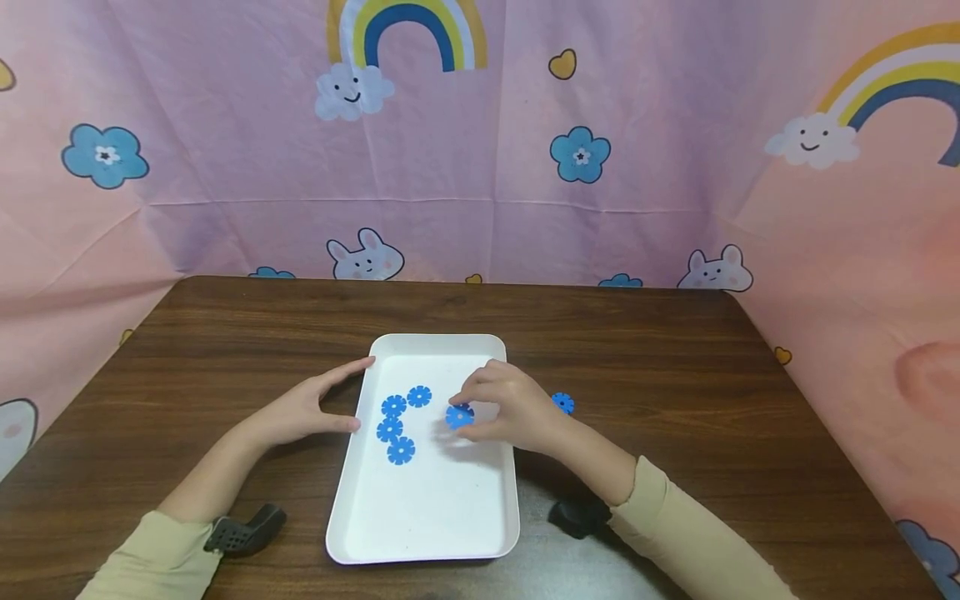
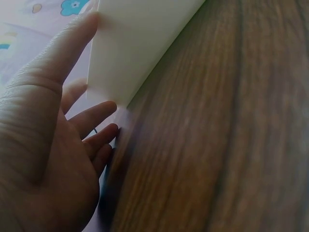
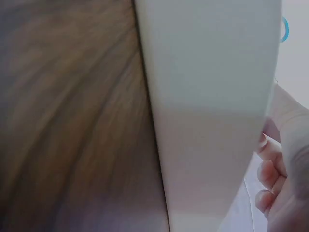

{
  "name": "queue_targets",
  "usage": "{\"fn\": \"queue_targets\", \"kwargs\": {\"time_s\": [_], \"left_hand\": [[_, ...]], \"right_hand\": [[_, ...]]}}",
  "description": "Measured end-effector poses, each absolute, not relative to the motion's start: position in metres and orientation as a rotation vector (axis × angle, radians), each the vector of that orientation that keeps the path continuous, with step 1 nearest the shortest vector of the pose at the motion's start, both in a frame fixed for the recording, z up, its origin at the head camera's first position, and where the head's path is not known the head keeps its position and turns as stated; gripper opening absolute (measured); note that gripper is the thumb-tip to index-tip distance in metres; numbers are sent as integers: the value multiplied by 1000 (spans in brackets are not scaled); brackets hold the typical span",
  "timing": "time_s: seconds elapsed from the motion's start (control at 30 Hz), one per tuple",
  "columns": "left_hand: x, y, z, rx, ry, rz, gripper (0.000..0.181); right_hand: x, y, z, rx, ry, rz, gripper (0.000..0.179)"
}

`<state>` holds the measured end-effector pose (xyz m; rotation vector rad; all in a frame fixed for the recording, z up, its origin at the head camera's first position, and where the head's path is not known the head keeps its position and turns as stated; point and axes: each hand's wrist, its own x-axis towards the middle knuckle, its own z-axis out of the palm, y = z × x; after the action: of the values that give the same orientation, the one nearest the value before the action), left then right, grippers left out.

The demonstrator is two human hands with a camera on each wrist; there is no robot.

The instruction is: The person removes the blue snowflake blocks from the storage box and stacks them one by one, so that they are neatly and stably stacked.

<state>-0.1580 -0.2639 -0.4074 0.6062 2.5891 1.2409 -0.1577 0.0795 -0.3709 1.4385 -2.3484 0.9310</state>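
Note:
A white tray lies on the table with several blue notched plastic discs in it. Four of them, such as this blue disc, form a curved row on the tray's left side. Right of that row, my right hand reaches over the tray's right rim and pinches a blue disc between thumb and fingertips. My left hand is spread beside the tray, thumb and index fingertips at its left rim. In the left wrist view the left hand's fingers are extended along the tray's side wall.
Another blue disc sits on the wooden table right of the tray, partly behind the right wrist. Black wrist devices, such as this left one, are at both sleeves. A printed cloth hangs behind the table.

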Motion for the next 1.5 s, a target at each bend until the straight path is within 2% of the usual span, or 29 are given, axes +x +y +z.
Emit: {"fn": "queue_targets", "kwargs": {"time_s": [1.0,1.5], "left_hand": [[-158,-263,-406,588,2598,1217,84],[-158,-263,-407,589,2596,1226,84]], "right_hand": [[-159,162,-377,1107,-2520,1019,28],[-166,191,-387,1049,-2536,1031,32]]}}
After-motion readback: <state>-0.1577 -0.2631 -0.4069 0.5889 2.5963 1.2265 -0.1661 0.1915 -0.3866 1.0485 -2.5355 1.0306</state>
